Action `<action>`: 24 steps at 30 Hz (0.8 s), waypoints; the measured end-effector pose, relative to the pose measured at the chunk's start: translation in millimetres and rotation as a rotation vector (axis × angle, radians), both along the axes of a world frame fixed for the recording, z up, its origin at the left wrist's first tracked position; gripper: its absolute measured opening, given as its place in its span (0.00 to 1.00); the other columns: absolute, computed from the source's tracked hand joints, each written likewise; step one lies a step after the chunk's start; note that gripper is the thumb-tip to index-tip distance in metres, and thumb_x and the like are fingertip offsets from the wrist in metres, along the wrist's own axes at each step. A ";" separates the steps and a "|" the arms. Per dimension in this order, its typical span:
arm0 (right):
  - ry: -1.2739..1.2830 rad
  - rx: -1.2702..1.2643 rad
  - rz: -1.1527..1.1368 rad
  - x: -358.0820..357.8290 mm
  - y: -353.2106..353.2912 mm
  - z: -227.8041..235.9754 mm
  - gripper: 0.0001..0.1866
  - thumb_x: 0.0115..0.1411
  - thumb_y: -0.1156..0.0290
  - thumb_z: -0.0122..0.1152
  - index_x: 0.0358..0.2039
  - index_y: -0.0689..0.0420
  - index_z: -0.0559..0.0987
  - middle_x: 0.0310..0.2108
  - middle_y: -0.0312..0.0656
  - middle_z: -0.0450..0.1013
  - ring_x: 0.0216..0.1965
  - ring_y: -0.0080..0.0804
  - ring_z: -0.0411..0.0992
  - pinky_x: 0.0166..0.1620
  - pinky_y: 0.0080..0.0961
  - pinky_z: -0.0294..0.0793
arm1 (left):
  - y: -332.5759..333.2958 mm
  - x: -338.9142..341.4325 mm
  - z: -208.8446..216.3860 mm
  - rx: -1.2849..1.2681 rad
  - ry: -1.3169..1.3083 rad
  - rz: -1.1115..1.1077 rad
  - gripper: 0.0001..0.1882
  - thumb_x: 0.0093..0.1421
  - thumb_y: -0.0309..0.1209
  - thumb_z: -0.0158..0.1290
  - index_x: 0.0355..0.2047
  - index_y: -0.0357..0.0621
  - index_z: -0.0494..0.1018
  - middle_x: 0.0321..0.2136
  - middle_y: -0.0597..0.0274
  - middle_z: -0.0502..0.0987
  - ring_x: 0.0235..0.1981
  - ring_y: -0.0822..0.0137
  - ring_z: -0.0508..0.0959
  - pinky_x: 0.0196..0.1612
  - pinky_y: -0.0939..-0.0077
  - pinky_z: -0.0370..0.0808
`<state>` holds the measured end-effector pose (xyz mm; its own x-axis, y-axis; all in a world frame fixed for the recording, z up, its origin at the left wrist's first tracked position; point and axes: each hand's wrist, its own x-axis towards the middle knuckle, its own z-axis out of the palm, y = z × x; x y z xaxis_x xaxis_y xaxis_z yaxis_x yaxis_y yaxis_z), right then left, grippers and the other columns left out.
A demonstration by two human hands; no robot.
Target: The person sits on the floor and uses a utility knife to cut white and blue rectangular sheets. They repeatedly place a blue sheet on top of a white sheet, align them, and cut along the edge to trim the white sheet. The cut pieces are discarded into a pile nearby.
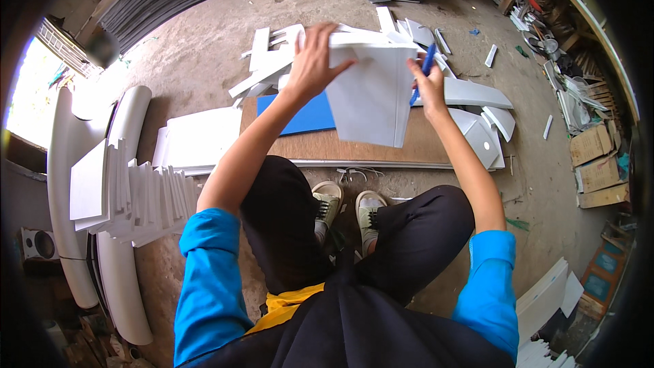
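Between the two hands, a white panel (371, 99), tipped up, near face toward the wearer. Left hand (313, 61) at its upper left corner: thumb laid across the near face, fingers reaching over the far edge. Motion blur there; cannot tell whether they close on the panel. Right hand (429, 87) at the right edge, clenched round a slim blue tool (428, 65), pen or cutter not clear; thumb tip at or just beside the panel's edge.

Panel's longer side runs roughly away from the body, from far edge down to near lower edge; a straight line or crease follows its right side. Right hand and tool lie nearest that line; left hand sits across the panel's width from it. Tool leans, top tilted rightward, nearly alongside the edge.

Below: brown board (429, 146). Contact between panel and board not clear. Blue sheet (306, 119) just left, partly behind the panel. White sheets (197, 136) stick out past the board's left end. Far side crowded by white offcuts (269, 75). Near side, a narrow strip of floor, then shoes (330, 197). More room rightward: concrete floor (538, 157), scattered scraps.
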<state>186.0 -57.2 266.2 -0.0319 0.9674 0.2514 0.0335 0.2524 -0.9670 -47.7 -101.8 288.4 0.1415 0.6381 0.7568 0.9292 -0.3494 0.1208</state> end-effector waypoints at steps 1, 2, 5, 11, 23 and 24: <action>-0.029 -0.011 0.056 -6.1 -4.8 -0.4 0.22 0.49 0.58 0.63 0.38 0.59 0.70 0.27 0.32 0.67 0.21 0.15 0.63 0.21 0.13 0.63 | -4.0 7.2 7.5 -0.219 -0.011 -0.078 0.34 0.48 0.53 0.53 0.47 0.41 0.62 0.37 0.50 0.70 0.41 0.56 0.71 0.48 0.57 0.63; -0.059 -0.022 0.111 -9.3 -8.5 -0.4 0.22 0.49 0.57 0.62 0.38 0.59 0.69 0.27 0.33 0.67 0.22 0.16 0.64 0.22 0.14 0.64 | -7.1 12.9 10.5 -0.438 -0.024 -0.158 0.32 0.48 0.54 0.52 0.44 0.41 0.65 0.28 0.52 0.75 0.33 0.56 0.76 0.42 0.63 0.71; -0.034 -0.111 0.155 -6.4 -7.5 -3.4 0.19 0.47 0.65 0.62 0.38 0.57 0.69 0.28 0.33 0.67 0.25 0.19 0.65 0.25 0.15 0.64 | -5.4 7.9 -10.9 -0.462 0.077 -0.192 0.26 0.51 0.52 0.50 0.34 0.40 0.67 0.17 0.52 0.74 0.20 0.54 0.76 0.24 0.66 0.73; 0.381 -0.713 0.197 37.6 18.2 -22.3 0.21 0.42 0.85 0.50 0.41 0.64 0.65 0.33 0.44 0.64 0.33 0.30 0.67 0.37 0.22 0.66 | 7.1 -22.9 -35.2 -0.355 0.224 -0.202 0.20 0.54 0.44 0.49 0.36 0.41 0.61 0.16 0.54 0.73 0.19 0.53 0.75 0.22 0.64 0.71; 0.282 -0.717 0.384 39.8 2.4 -13.5 0.22 0.57 0.76 0.48 0.51 0.62 0.56 0.41 0.51 0.67 0.40 0.41 0.70 0.36 0.28 0.74 | 17.2 -32.6 -25.9 -0.455 0.353 -0.150 0.18 0.52 0.40 0.52 0.37 0.42 0.62 0.32 0.54 0.74 0.32 0.54 0.76 0.35 0.63 0.73; 0.267 -0.727 0.348 40.8 4.0 -14.1 0.26 0.57 0.76 0.48 0.55 0.60 0.52 0.41 0.52 0.67 0.40 0.42 0.70 0.35 0.28 0.74 | 17.2 -32.6 -29.9 -0.373 0.381 -0.150 0.19 0.52 0.41 0.52 0.38 0.42 0.62 0.32 0.54 0.74 0.33 0.54 0.76 0.35 0.63 0.73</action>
<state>226.9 -53.2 252.1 -0.3855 0.8371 -0.3882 -0.1832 -0.4818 -0.8569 -80.3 -84.6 258.5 0.4710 0.8052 0.3604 0.8748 -0.4788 -0.0735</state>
